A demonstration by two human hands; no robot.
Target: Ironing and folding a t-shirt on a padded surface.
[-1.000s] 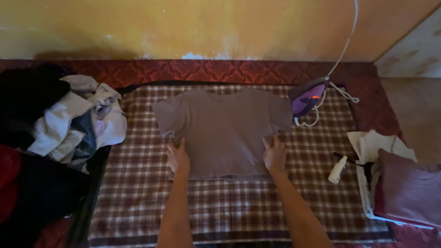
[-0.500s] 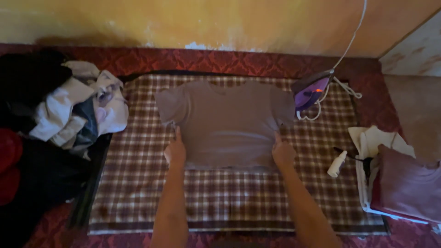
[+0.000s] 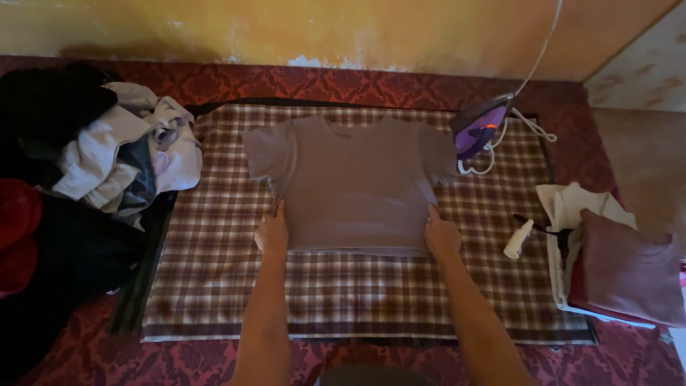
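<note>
Across the middle of the checked cloth point(image 3: 343, 300) lay the mauve T-shirt point(image 3: 350, 186), soft, light and limp. Both the left hand point(image 3: 272, 232) and right hand point(image 3: 441, 234) pressed flat at its hem corners (probably the best places to grip).

A small white spray bottle point(image 3: 517, 239) lies right of the checked cloth point(image 3: 214, 286) — no labels, signs, screens

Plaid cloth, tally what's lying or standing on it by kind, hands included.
T-shirt: 1
Iron: 1
Hands, left hand and right hand: 2
White bottle: 1
Total: 5
</note>
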